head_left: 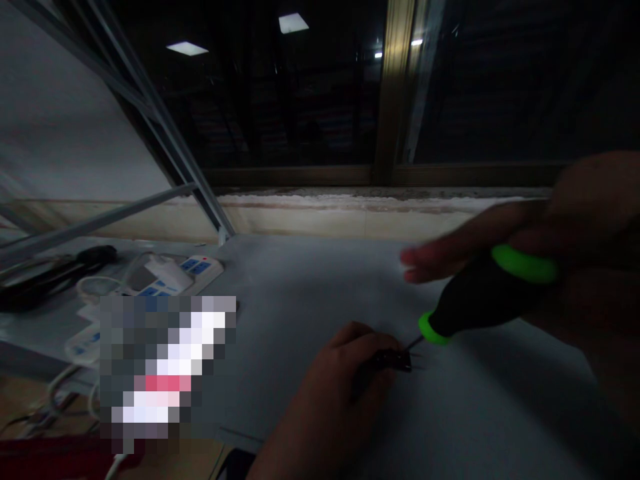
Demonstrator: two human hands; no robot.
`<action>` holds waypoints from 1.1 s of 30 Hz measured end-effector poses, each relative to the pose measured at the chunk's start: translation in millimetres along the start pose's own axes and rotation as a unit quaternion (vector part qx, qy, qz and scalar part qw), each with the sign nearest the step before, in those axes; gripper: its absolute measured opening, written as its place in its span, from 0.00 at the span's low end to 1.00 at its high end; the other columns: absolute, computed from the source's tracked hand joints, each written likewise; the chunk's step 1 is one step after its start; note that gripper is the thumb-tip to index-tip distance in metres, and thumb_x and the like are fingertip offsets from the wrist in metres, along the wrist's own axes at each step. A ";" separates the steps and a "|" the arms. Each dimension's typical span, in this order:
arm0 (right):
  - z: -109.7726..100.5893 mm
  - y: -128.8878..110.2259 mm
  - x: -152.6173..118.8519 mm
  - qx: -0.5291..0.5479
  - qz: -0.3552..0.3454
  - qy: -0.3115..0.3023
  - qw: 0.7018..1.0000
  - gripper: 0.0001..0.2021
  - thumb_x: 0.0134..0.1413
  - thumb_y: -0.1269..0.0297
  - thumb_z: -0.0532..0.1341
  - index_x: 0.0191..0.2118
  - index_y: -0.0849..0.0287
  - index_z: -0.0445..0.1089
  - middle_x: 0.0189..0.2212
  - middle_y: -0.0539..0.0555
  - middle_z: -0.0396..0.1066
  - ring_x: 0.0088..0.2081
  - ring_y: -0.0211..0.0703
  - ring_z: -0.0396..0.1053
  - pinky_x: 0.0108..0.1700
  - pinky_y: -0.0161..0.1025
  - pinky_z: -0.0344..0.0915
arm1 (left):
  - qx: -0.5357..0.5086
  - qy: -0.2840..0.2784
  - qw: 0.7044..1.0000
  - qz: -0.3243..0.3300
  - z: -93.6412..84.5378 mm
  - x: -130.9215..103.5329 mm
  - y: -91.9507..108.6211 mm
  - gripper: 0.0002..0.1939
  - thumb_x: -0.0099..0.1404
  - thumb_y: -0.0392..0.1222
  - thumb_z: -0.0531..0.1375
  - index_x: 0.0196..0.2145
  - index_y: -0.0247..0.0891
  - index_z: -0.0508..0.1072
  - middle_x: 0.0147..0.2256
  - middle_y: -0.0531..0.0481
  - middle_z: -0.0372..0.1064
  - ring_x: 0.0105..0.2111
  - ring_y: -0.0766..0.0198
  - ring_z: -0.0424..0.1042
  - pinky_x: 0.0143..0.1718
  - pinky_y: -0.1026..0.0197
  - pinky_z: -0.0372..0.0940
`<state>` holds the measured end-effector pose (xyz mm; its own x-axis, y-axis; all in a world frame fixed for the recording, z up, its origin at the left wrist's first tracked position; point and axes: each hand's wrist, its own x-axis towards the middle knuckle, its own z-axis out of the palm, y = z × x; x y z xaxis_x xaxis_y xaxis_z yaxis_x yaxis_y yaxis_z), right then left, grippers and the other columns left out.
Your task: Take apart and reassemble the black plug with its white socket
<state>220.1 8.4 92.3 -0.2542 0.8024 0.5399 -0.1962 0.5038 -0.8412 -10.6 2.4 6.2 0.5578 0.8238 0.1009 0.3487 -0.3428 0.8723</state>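
Observation:
A small dark part (397, 360) with thin pins or wires at its end is pinched in the fingers of my left hand (345, 393), low over the grey table. From the right comes my right hand (545, 233), holding a black and bright green screwdriver (480, 300) by its handle, with some fingers stretched out past it. The screwdriver's thin shaft points down and left, its tip at or just above the dark part. Dim light and blur hide whether they touch.
On the left of the grey table (285, 280) lie a white power strip (203, 267) with a plug and white cables, a black object (55, 280) and a pixelated area. A metal frame (165, 133) rises at the back left, before dark windows (300, 100).

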 end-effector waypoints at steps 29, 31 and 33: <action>1.8 1.6 30.7 -0.126 -0.103 -0.024 0.986 0.05 0.58 0.73 0.62 0.40 0.59 0.73 0.36 0.52 0.75 0.38 0.42 0.75 0.38 0.38 0.71 | 0.042 0.050 0.995 0.071 2.9 9.1 -27.0 0.13 0.67 0.42 0.67 0.48 0.41 0.77 0.45 0.43 0.74 0.45 0.56 0.75 0.47 0.55 0.69; 3.1 -0.9 29.7 -0.169 -0.117 -0.019 0.979 0.05 0.56 0.70 0.65 0.39 0.59 0.74 0.33 0.51 0.73 0.33 0.39 0.71 0.31 0.34 0.66 | 0.047 0.060 0.994 0.075 4.3 10.0 -28.3 0.13 0.66 0.42 0.67 0.48 0.40 0.78 0.44 0.43 0.75 0.44 0.56 0.75 0.47 0.55 0.69; 3.8 -1.1 29.4 -0.226 -0.153 0.007 0.962 0.06 0.54 0.68 0.69 0.38 0.60 0.74 0.30 0.49 0.68 0.29 0.36 0.65 0.28 0.34 0.62 | 0.053 0.071 0.993 0.080 5.7 10.7 -29.9 0.13 0.65 0.41 0.68 0.47 0.40 0.78 0.44 0.44 0.75 0.44 0.56 0.75 0.46 0.56 0.69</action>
<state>209.2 30.2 109.2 -0.2374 0.5967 0.7666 0.1718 0.8025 -0.5714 -10.8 18.9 -21.6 0.5022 0.8084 0.3069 0.3459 -0.5131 0.7855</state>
